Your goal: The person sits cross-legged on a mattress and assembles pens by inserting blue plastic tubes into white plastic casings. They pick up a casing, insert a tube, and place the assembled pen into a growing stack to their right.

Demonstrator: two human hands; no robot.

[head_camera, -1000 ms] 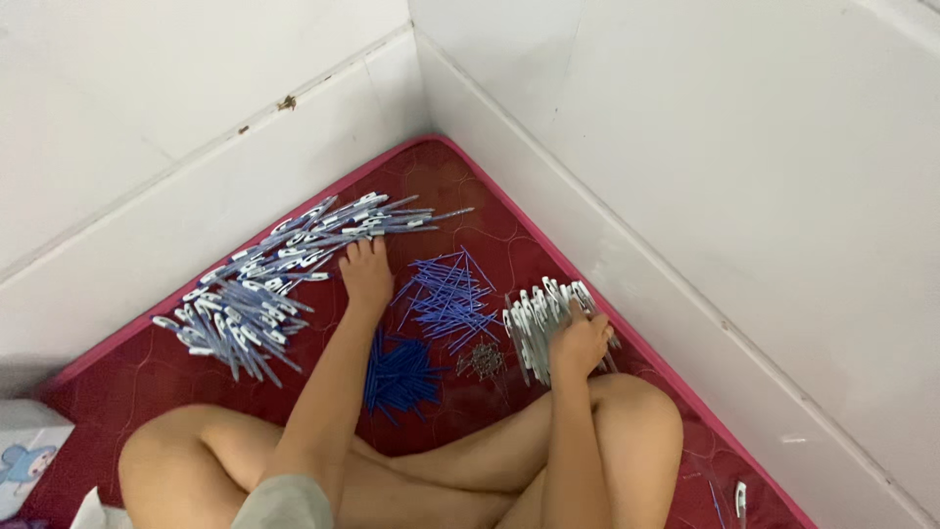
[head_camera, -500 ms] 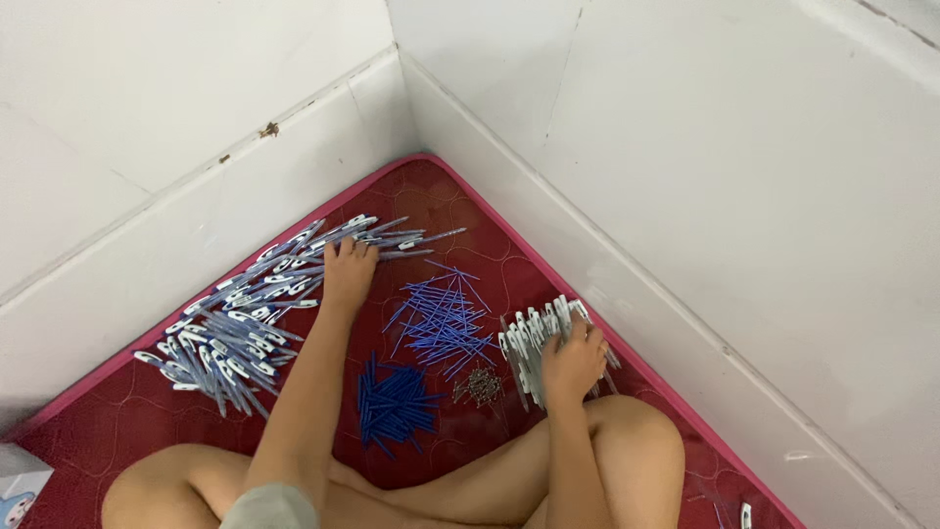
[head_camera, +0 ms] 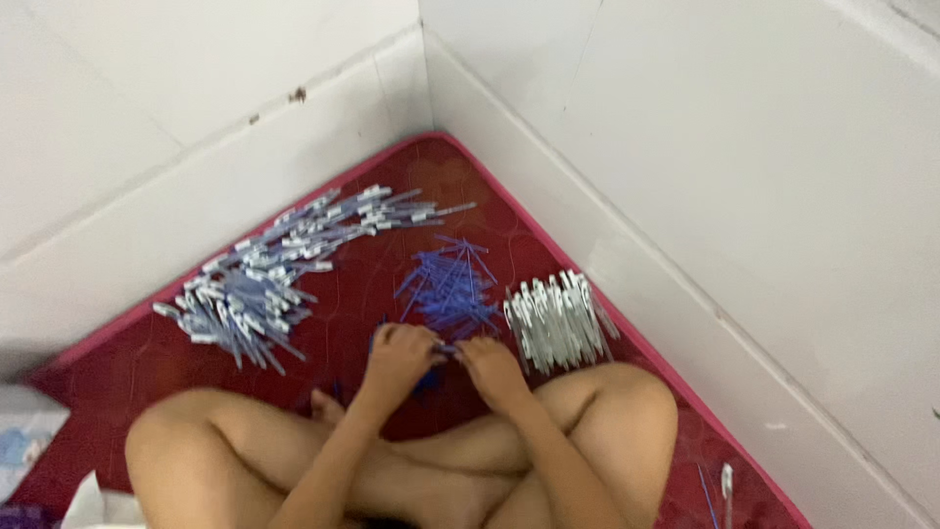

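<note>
Holding: small blue pen part [head_camera: 446,349], lying left-right between both hands
Left hand [head_camera: 399,358]: fingers pinching it
Right hand [head_camera: 493,367]: fingers pinching it

I see bare mat [head_camera: 343,294] between the 3 piles; walls [head_camera: 685,147] and my knees [head_camera: 627,402] hem everything in.

1. Left hand [head_camera: 397,355]: bare, with no glove, ring or wristband on it; the fingers are short and blurred, so the nails cannot be told.
2. Right hand [head_camera: 493,368]: bare as well, with no watch or band behind the fingers at the wrist.
3. Both forearms are uncovered from the fingers back to the lower edge of the view; no sleeve shows.
4. The legs below the fingers are bare at the knees and shins, and no trouser cloth is visible.
</note>
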